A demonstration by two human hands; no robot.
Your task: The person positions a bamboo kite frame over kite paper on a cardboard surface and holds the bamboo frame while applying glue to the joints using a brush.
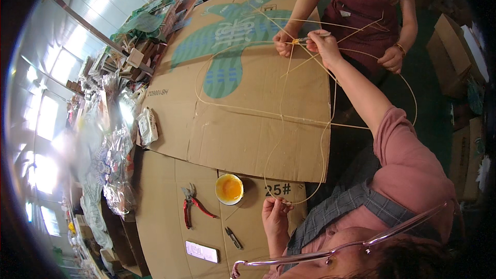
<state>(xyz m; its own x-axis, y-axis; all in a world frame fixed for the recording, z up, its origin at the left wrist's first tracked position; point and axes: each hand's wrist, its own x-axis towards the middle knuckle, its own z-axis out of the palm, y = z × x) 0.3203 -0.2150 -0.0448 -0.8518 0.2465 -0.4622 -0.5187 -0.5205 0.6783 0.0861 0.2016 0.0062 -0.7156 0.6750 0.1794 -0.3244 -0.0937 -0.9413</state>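
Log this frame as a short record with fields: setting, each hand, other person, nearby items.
setting: cardboard-covered table with a bent thin-cane frame lying over its far edge
left hand: pinches the near loop of the cane frame
right hand: arm stretched out, holds a slim brush-like tool at the strip crossing
other person: hand steadies the same crossing
nearby items: small bowl of yellow glue, red-handled pliers, phone, small clippers
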